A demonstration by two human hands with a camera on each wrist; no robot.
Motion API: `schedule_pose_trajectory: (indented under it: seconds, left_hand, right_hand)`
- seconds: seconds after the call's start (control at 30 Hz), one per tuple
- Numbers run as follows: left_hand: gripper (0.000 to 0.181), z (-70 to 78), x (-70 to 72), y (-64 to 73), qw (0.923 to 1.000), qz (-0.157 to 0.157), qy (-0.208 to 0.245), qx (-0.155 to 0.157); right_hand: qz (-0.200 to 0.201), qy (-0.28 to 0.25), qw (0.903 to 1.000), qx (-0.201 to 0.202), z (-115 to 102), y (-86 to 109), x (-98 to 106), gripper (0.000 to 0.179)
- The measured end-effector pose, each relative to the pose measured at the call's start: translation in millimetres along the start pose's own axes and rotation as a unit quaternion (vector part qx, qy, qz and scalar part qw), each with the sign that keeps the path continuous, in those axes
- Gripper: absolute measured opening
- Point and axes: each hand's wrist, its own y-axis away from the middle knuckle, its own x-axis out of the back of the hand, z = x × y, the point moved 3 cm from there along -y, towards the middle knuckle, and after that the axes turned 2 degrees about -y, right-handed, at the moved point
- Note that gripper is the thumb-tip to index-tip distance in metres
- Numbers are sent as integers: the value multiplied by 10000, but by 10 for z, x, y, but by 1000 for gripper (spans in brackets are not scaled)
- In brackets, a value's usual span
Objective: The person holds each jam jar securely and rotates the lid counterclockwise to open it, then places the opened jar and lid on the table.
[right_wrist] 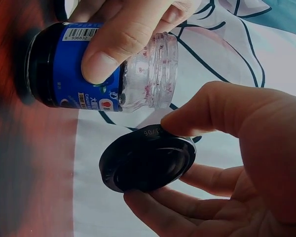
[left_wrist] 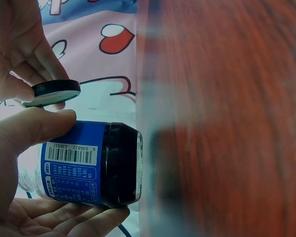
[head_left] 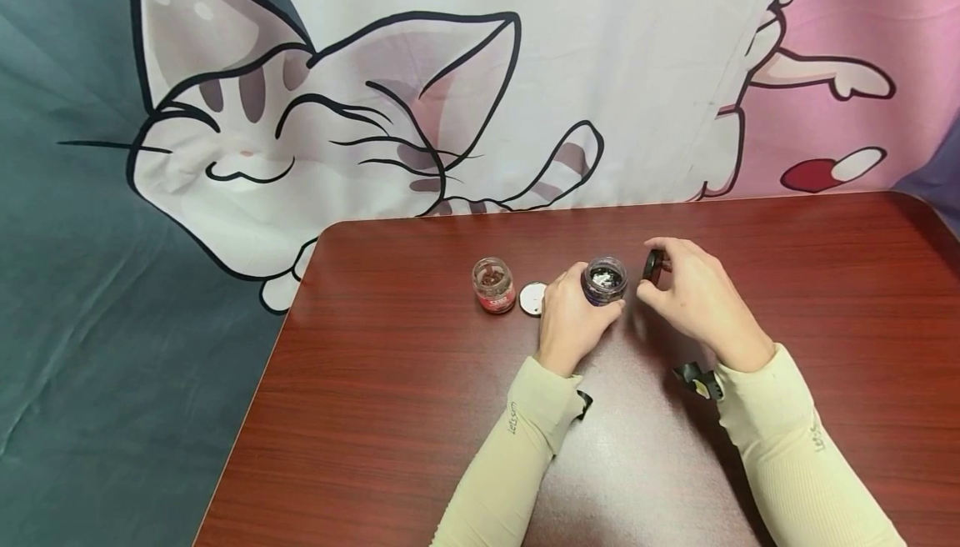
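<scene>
My left hand (head_left: 573, 313) grips a glass jar (head_left: 604, 276) with a blue label and dark contents. The jar is uncovered and upright, its base right by the tabletop. A barcode shows on the label (left_wrist: 74, 170) in the left wrist view, with the thumb and fingers on opposite sides of the glass. Just right of the jar, my right hand (head_left: 701, 297) pinches a black jar lid (right_wrist: 148, 160) by its rim, between thumb and fingers. The lid is tilted on edge and apart from the jar.
Left of my hands stands a second uncovered glass jar (head_left: 493, 284) with a red label. A round lid (head_left: 532, 298), white side up, lies between it and my left hand. Behind the brown wooden table (head_left: 360, 414) hangs a cat-print curtain (head_left: 645, 72).
</scene>
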Motion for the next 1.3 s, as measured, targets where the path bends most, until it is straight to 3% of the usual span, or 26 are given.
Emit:
schedule_pose_trajectory:
  seconds: [0.5, 1.3]
  left_hand:
    - [46, -13, -14, -2, 10000, -10, -31, 31]
    - [47, -22, -38, -6, 9998, -178, -3, 124]
  right_hand:
    - [-241, -226, 9993, -184, 49, -11, -54, 54]
    - [-465, -20, 9988, -166, 111, -37, -125, 56]
